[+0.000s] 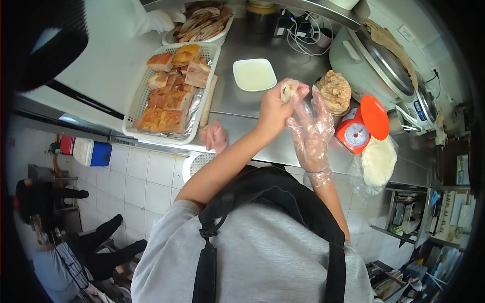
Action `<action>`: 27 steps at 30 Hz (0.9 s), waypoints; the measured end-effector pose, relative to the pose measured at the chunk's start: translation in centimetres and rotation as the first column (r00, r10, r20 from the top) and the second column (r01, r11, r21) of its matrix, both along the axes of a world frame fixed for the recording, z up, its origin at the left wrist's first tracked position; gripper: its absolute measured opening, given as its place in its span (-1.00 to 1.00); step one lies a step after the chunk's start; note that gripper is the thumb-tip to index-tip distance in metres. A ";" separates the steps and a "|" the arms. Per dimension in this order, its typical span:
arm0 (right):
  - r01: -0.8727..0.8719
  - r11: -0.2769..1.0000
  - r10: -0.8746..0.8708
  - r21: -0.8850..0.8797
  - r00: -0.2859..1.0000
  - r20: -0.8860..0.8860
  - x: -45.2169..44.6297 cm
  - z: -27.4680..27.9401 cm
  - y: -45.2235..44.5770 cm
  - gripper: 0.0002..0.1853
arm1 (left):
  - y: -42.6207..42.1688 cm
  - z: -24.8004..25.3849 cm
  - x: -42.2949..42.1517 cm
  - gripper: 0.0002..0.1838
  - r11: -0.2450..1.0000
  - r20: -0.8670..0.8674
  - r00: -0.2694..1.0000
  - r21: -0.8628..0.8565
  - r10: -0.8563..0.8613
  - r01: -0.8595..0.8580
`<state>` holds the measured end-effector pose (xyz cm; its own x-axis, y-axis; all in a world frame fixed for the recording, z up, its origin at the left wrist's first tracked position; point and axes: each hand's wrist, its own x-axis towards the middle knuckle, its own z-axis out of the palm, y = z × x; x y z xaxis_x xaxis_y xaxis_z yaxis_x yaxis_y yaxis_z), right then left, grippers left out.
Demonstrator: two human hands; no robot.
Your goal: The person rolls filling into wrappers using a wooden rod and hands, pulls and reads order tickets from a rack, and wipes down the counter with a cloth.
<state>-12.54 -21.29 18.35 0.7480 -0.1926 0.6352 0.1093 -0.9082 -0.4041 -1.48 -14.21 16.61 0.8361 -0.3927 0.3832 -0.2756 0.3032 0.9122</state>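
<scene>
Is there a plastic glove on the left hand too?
No, the left hand is bare; only the right hand wears a clear plastic glove.

My steel counter (240, 126) runs across in front of me, shiny. L end: lg. white basket (159, 137) of meat slabs (174, 98), w/ another white tray (230, 22) behind it. Mid: sq. white dish (235, 76); tangled cables (302, 46) nr. the back. R side: mound of mince (334, 92), red scale (351, 132) just beside, lg. cooker (344, 65) behind, bagged dough (379, 161) at front edge. Floor (135, 189) below: white tiles.
</scene>
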 end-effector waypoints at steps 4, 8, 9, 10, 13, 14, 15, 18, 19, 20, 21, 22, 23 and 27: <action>-0.042 0.998 0.041 -0.046 0.999 -0.025 -0.1 0.4 0.7 -0.39 | 1.0 0.9 -0.2 -0.65 0.995 -0.056 0.998 0.094 -0.013 0.018; -0.011 0.993 0.005 -0.116 0.998 -0.059 -0.4 1.6 1.6 -0.37 | 1.1 0.5 -0.5 -0.58 0.989 0.035 0.995 0.113 0.089 -0.092; -0.008 0.992 0.000 -0.127 0.998 -0.069 -0.5 1.7 1.6 -0.37 | 1.1 0.4 -0.6 -0.59 0.985 0.058 0.993 0.133 0.100 -0.107; -0.012 0.989 0.001 -0.145 0.997 -0.071 -0.7 1.8 1.6 -0.39 | 1.2 0.3 -0.8 -0.60 0.980 0.080 0.990 0.153 0.113 -0.124; -0.037 0.982 0.023 -0.188 0.997 -0.076 -0.9 2.3 1.2 -0.45 | 1.3 -0.2 -1.3 -0.65 0.984 0.074 0.992 0.138 0.101 -0.111; -0.043 0.980 0.029 -0.196 0.997 -0.073 -0.9 2.5 0.8 -0.47 | 1.1 -0.4 -1.3 -0.67 0.989 0.065 0.994 0.120 0.083 -0.090; -0.043 0.978 0.029 -0.205 0.997 -0.070 -0.9 2.7 0.5 -0.49 | 1.0 -0.6 -1.3 -0.73 0.987 0.074 0.994 0.136 0.077 -0.087; -0.057 0.966 0.042 -0.251 0.997 -0.065 -1.4 3.0 -0.6 -0.52 | 0.2 -1.0 -1.7 -0.83 0.983 0.060 0.997 0.169 0.055 -0.064; -0.097 0.976 0.084 -0.194 0.994 -0.075 -1.6 3.3 -1.1 -0.52 | -0.1 -0.9 -1.9 -0.83 0.983 0.033 0.998 0.174 0.053 -0.058; -0.137 0.982 0.126 -0.134 0.988 -0.085 -2.2 3.6 -1.6 -0.53 | -0.4 -0.8 -2.0 -0.84 0.982 0.004 0.999 0.181 0.050 -0.050; -0.176 0.982 0.169 -0.072 0.981 -0.098 -2.8 3.7 -2.1 -0.53 | -0.7 -0.6 -2.2 -0.85 0.989 -0.008 1.000 0.144 0.019 -0.017; -0.179 0.983 0.181 0.042 0.983 -0.044 -3.2 3.8 -2.5 -0.55 | -1.1 -0.4 -2.4 -0.86 0.994 -0.020 1.000 0.104 -0.010 0.012; -0.187 0.970 0.187 0.155 0.982 0.010 -3.6 3.9 -3.0 -0.56 | -1.5 -0.1 -2.7 -0.86 0.997 -0.033 0.999 0.064 -0.038 0.041; -0.163 0.969 0.159 0.187 0.987 0.040 -4.5 3.3 -5.5 -0.63 | -3.2 1.1 -4.5 -0.86 0.994 -0.083 0.993 0.059 -0.083 0.088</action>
<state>-17.09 -26.76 21.60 0.7637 -0.1891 0.6173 0.2598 -0.7852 -0.5621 -6.00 -17.44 17.75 0.8253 -0.4852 0.2890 -0.1764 0.2646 0.9481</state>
